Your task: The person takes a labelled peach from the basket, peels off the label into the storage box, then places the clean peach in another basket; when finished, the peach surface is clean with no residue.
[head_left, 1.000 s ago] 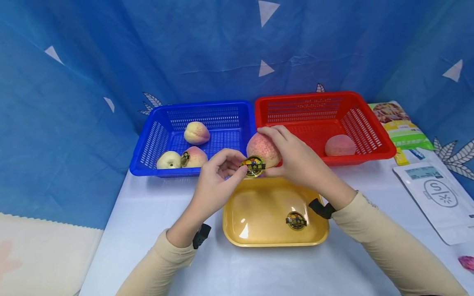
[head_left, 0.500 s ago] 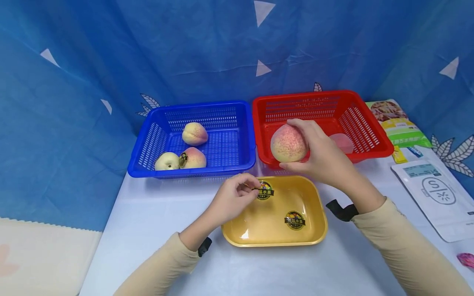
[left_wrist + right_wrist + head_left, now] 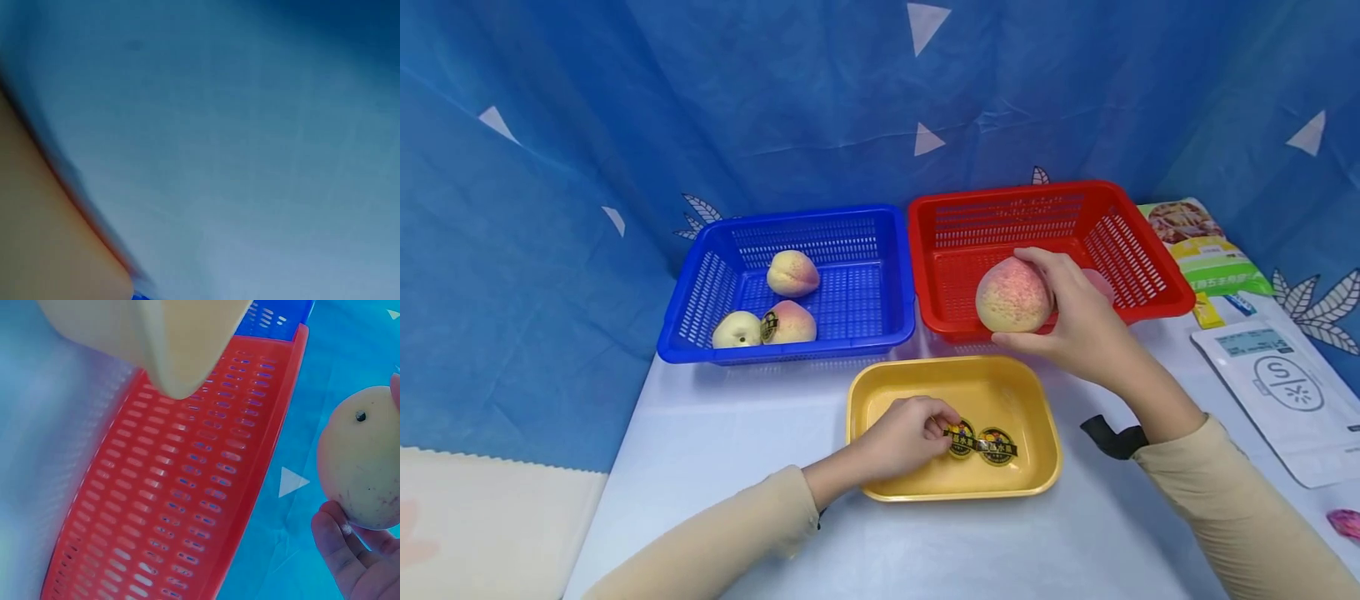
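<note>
In the head view my left hand [image 3: 906,437] reaches into the yellow tray [image 3: 880,379]. Its fingertips pinch the left edge of a round black-and-gold sticker [image 3: 961,439], low over the tray's bottom. A matching sticker [image 3: 997,447] lies right beside it. My right hand [image 3: 1086,325] grips a large pink-and-yellow peach [image 3: 1013,296] over the front of the red basket [image 3: 940,204]. The right wrist view shows the peach [image 3: 362,462] with a small dark hole, fingers [image 3: 340,540] curled under it. Blur fills the left wrist view, where no fingers show.
A blue basket [image 3: 895,250] at the left holds several peaches, one [image 3: 792,323] bearing a sticker. Another peach [image 3: 1099,285] in the red basket is partly hidden behind my right hand. Food packets [image 3: 1213,254] and a white pouch [image 3: 1273,379] lie at the right.
My left hand has brought the sticker away from the peach, down into the yellow tray beside the other sticker. My right hand has carried the peach rightward over the red basket.
</note>
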The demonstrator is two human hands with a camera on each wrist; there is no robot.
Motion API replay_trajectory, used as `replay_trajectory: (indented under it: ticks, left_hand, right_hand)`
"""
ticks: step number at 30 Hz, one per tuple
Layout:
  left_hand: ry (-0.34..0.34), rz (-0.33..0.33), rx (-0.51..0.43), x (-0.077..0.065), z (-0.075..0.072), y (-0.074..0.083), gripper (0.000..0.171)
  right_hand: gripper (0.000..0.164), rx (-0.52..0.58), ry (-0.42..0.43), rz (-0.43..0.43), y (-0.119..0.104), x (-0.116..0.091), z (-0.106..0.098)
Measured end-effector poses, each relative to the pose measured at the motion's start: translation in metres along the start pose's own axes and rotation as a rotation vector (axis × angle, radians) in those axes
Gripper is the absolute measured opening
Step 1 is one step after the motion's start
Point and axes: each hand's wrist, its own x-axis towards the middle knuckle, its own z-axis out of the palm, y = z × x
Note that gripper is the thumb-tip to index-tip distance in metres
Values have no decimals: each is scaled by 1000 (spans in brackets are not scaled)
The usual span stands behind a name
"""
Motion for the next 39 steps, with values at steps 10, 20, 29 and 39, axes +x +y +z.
replay_trajectory:
  ticks: [10, 20, 29, 39]
  left_hand:
    - [-79, 96, 316, 5, 11, 2, 27]
    - [-2, 149, 460, -1, 2, 16, 31]
    - [329, 181, 416, 8, -44, 32, 39]
    - [426, 57, 431, 45, -69, 14, 50]
  right_hand:
    - [99, 9, 29, -11, 9, -6, -1]
    - [99, 25, 59, -26, 19, -8, -5]
    - [102, 66, 50, 50, 44, 0, -34]
    - [101, 106, 69, 194, 100, 33, -58]
